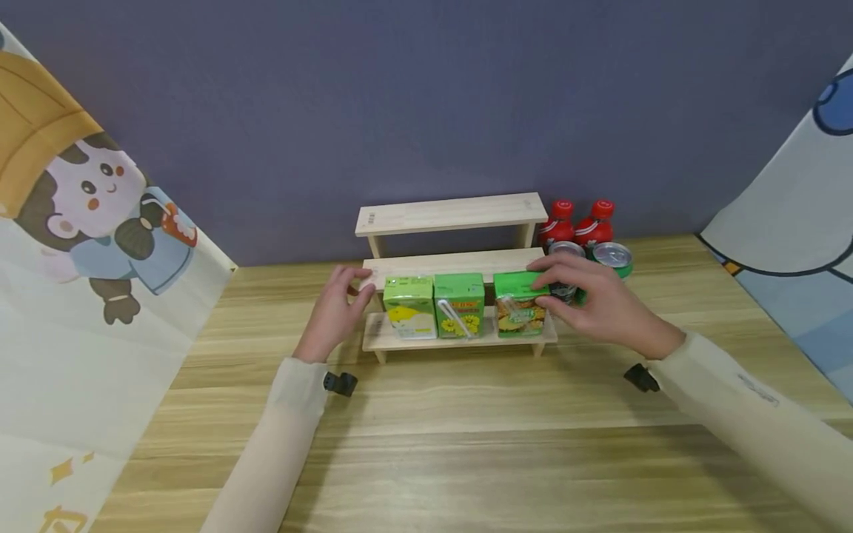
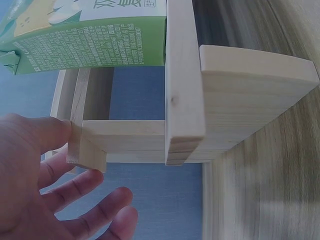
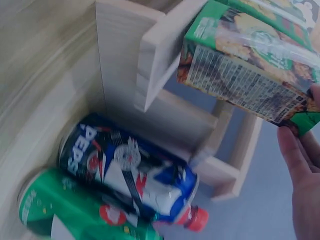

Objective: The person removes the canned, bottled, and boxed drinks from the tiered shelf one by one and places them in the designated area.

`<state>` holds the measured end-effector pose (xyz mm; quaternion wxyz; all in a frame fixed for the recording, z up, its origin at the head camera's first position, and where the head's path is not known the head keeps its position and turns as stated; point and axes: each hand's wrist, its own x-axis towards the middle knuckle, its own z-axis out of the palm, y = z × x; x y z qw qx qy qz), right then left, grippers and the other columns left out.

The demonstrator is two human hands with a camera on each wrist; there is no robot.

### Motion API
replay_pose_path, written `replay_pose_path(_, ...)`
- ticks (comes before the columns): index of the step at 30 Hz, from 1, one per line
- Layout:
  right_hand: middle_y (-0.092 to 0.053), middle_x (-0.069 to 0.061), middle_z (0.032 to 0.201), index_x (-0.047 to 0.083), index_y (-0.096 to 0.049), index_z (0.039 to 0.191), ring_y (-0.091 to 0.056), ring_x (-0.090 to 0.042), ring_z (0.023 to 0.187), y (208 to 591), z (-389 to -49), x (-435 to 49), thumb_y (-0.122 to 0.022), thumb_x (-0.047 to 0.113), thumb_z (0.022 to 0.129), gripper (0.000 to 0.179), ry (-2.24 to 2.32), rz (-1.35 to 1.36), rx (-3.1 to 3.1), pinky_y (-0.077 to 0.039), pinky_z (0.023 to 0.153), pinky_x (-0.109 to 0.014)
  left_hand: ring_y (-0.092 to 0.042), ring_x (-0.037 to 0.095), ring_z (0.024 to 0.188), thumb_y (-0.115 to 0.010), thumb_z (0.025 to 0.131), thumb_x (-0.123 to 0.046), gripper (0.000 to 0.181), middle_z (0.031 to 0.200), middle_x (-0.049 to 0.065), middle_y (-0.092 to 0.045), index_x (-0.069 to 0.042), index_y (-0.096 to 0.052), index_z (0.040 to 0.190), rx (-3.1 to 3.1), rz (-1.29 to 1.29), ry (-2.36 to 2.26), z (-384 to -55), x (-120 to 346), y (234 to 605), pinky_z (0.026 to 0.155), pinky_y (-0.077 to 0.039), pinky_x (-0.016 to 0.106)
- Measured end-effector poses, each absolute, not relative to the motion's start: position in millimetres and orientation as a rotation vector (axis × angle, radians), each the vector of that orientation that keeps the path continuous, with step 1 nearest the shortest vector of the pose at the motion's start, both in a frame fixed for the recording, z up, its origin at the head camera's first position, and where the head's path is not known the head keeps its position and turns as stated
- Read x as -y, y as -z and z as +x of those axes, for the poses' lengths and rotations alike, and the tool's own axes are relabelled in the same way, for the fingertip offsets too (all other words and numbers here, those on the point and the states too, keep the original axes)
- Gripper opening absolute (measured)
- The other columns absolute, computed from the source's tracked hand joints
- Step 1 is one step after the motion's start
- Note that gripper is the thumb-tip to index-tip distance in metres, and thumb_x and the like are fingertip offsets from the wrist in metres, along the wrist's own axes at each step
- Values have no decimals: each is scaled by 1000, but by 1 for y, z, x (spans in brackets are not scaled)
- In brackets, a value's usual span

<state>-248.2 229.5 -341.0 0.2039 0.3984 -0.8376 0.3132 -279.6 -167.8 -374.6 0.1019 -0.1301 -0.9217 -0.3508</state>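
A three-step wooden shelf rack point(image 1: 453, 264) stands against the back wall. My left hand point(image 1: 335, 311) pinches the left end of its middle board, thumb and fingers on either side of the wood in the left wrist view. With my right hand point(image 1: 603, 307) I hold a green drink carton point(image 1: 520, 314) by its upper right part, at the right end of the lowest step. Left of it on that step, side by side, are a lemon drink carton point(image 1: 409, 314) and a chrysanthemum drink carton point(image 1: 460, 300) with a straw on its front.
Right of the rack stand two red-capped bottles point(image 1: 594, 226) at the back. In front of them are a Pepsi can point(image 3: 127, 167) and a green can point(image 1: 613, 257). A dark wall point(image 1: 426, 111) rises behind, with printed cloths at both sides of the wood-grain table point(image 1: 453, 451).
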Motion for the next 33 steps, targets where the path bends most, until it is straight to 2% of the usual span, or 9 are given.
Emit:
replay_pose_path(7,-61,4,120,25,-68,96,-51,-16,116,329,-235,-258,-81,-1,70,39,-862,967,2371,-38,87,-14,-54,23,94,-56,97,-26,34,119,6,-48,-7,-56,125,2728,-378,1037,-279,169,374,69,-51,35)
replay_pose_path(11,-62,2,117,24,-69,93,-50,-7,117,329,-229,-279,-83,-3,67,41,-825,888,2381,-35,92,-11,-54,23,94,-56,97,-26,34,118,6,-48,-7,-56,125,2730,-370,1034,-279,168,374,69,-51,35)
replay_pose_path(16,-65,-1,112,22,-69,87,-50,2,110,340,-227,-298,-84,-6,62,41,-776,838,2376,-34,88,-8,-54,23,95,-56,96,-26,34,117,6,-48,-7,-55,125,2739,-357,1041,-278,168,371,70,-51,35)
replay_pose_path(19,-66,-2,110,21,-69,86,-51,0,108,351,-231,-304,-84,-6,61,39,-758,823,2380,-34,88,-7,-54,23,95,-56,97,-26,35,118,6,-47,-7,-55,126,2742,-354,1044,-279,168,371,70,-51,35)
replay_pose_path(25,-66,-1,110,21,-69,85,-56,-12,103,377,-242,-308,-83,-3,66,33,-782,756,2450,-33,88,-5,-53,22,95,-56,96,-26,34,118,5,-48,-8,-56,126,2741,-351,1034,-280,168,373,71,-51,35)
replay_pose_path(31,-64,-2,113,18,-68,84,-55,-9,105,389,-244,-307,-80,-5,71,29,-878,736,2469,-37,87,-6,-53,22,95,-56,97,-26,34,119,5,-48,-8,-55,126,2742,-364,1032,-280,167,375,71,-51,35)
replay_pose_path(33,-64,-3,114,17,-67,83,-56,-11,105,389,-244,-306,-79,-5,71,28,-884,726,2465,-37,87,-6,-53,22,95,-56,97,-26,34,119,5,-47,-8,-55,125,2740,-362,1031,-281,167,375,70,-51,35)
